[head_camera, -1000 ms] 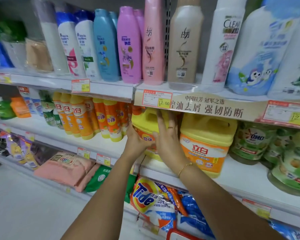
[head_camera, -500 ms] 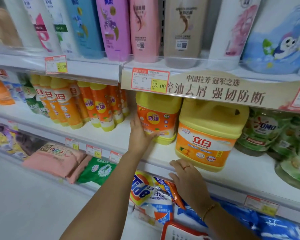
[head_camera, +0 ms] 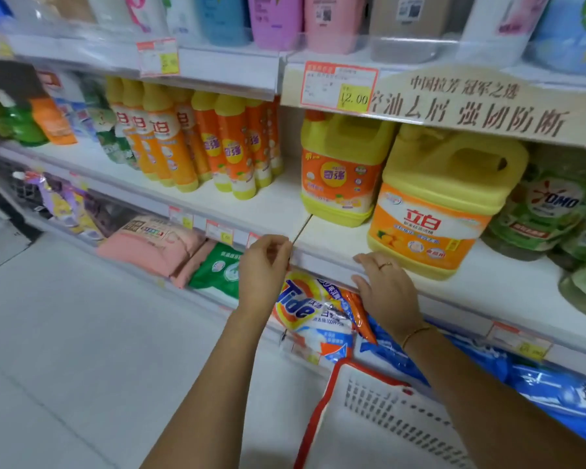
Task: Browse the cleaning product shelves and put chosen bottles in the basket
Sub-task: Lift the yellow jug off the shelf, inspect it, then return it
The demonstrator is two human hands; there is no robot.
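Observation:
Two yellow detergent jugs stand on the middle shelf (head_camera: 335,245): a smaller one with an orange label (head_camera: 339,174) and a bigger one (head_camera: 437,211) to its right. My left hand (head_camera: 264,262) hovers at the shelf's front edge below the smaller jug, fingers loosely curled and holding nothing. My right hand (head_camera: 383,289) rests on the shelf edge in front of the bigger jug, without touching it. A white basket with a red rim (head_camera: 315,411) hangs under my right forearm at the bottom of the view; no contents show.
Slim orange bottles (head_camera: 169,140) fill the shelf to the left, green OMO pouches (head_camera: 549,211) the right. Shampoo bottles (head_camera: 274,18) line the top shelf. Below lie a Tide bag (head_camera: 305,306), pink (head_camera: 149,245) and green (head_camera: 217,269) packs and blue bags (head_camera: 555,394). White floor (head_camera: 81,333) at left.
Both hands held the smaller yellow jug a second ago. The right hand dropped to the shelf edge first; now the left has let go too and pulled back to the edge.

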